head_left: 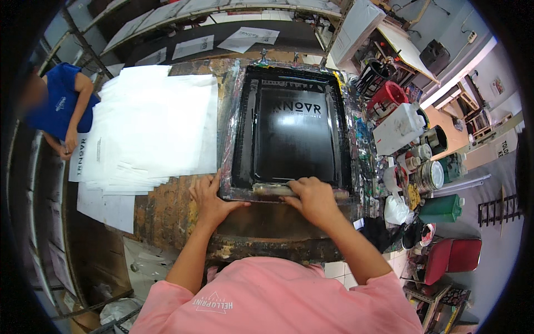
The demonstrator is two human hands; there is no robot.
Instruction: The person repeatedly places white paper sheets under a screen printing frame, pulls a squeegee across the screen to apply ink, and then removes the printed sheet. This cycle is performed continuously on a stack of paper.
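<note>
A screen printing frame (225, 185) lies on the paint-stained table, its mesh (295, 142) coated with wet black ink and showing dark lettering near the top. My right hand (312, 200) is closed round the squeegee (268, 190), which spans the near end of the screen. At the frame's near left corner, my left hand (209, 201) grips the wood, thumb along the front edge and fingers at the left side. Left of the frame rises a broad, uneven pile of white sheets (150, 128). What lies under the screen is hidden.
Beyond the pile, a person in blue (69, 100) has hands near a printed sheet (80, 158). Printed sheets (193, 47) lie on a dark surface behind. Along the right edge crowd a white jerrycan (397, 129), a red bucket (387, 96), paint tins (427, 175) and a green jerrycan (442, 209).
</note>
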